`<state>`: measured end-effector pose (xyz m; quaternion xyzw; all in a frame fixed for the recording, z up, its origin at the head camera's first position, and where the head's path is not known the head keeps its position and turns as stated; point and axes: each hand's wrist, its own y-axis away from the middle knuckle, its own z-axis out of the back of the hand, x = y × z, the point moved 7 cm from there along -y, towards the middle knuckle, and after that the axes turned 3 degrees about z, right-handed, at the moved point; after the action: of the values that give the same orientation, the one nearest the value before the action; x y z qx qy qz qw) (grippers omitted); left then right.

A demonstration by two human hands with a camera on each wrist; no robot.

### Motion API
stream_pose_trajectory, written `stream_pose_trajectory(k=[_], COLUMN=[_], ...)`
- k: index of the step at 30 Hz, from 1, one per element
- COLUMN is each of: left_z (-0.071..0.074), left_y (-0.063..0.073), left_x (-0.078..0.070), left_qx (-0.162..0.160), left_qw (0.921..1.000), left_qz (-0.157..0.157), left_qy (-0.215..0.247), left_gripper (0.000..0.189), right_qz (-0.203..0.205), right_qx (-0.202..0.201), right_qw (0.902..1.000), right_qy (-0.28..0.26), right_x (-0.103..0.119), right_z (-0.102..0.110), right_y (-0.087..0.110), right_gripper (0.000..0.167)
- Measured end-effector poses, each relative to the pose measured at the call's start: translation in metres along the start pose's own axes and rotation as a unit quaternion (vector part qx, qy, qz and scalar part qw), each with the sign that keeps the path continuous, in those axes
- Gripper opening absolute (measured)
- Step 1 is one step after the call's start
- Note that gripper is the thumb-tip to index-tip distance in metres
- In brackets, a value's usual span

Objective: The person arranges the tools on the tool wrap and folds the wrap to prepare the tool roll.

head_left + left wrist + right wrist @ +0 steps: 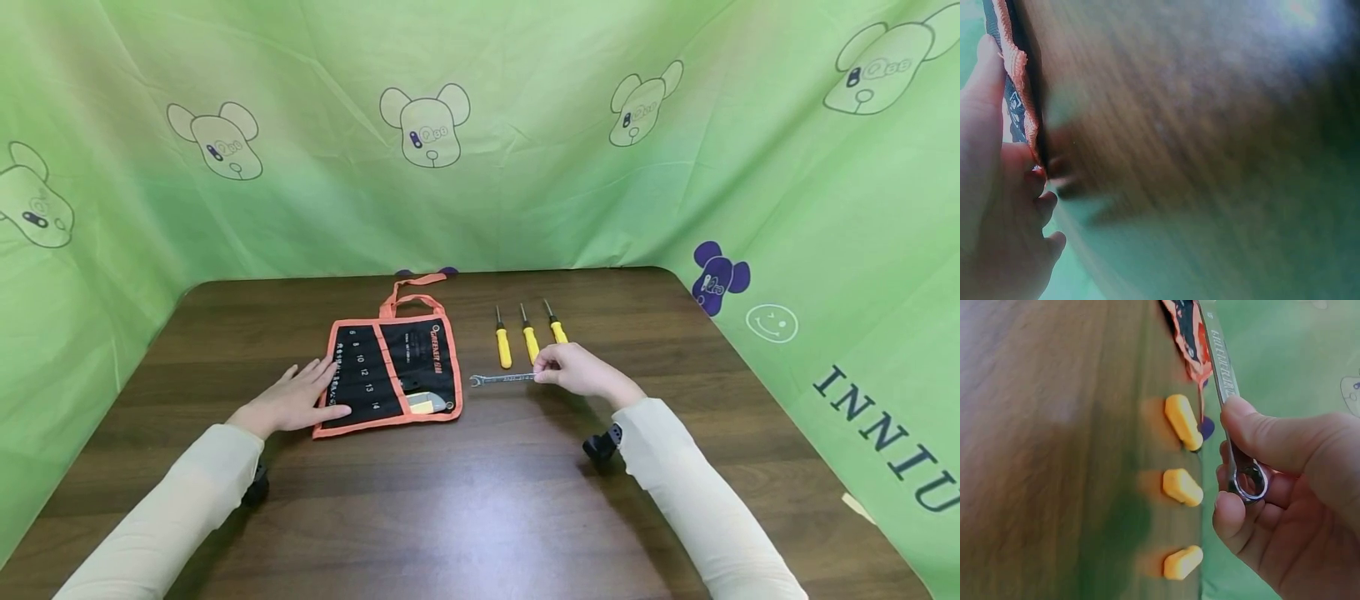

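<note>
A black tool pouch [408, 350] with orange edging lies flat on the table, printed with sizes from 6 to 14. My left hand [300, 398] rests on its left side, fingers spread and straight. In the left wrist view the thumb lies over the pouch's orange edge [1019, 81]. My right hand [577, 371] pinches a silver combination wrench [501, 379] near its ring end, and the open end points left toward the pouch. The right wrist view shows the ring end [1250, 482] beside the curled fingers. A yellow-and-grey item [426, 403] shows in the pouch's lower right pocket.
Three yellow-handled screwdrivers [503, 346] lie in a row behind the wrench, shafts pointing away. An orange strap [412, 296] trails from the pouch's far edge. The brown wooden table [450, 517] meets a green printed curtain [510, 208] at the back and sides.
</note>
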<state>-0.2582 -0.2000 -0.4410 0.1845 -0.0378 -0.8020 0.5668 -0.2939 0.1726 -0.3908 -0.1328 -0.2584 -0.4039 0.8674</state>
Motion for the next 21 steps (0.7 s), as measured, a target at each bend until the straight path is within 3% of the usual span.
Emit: stream_pose_trajectory(k=[13,21], left_z=[0.002,0.002], left_y=[0.003,0.003], left_x=[-0.002,-0.004], left_qx=[0.001,0.005], left_qw=[1.0000,1.0000], left_qz=[0.003,0.005], left_qy=[0.004,0.005], left_gripper=[0.097,0.096], right_qz=[0.040,0.020], right_qx=[-0.036,-0.026], right_qw=[0.9984,0.9994], right_qy=[0.018,0.011], right_x=[0.024,0.029], right_z=[-0.005,-0.017], right_y=[-0.033,-0.052], right_gripper=[0.010,0.010])
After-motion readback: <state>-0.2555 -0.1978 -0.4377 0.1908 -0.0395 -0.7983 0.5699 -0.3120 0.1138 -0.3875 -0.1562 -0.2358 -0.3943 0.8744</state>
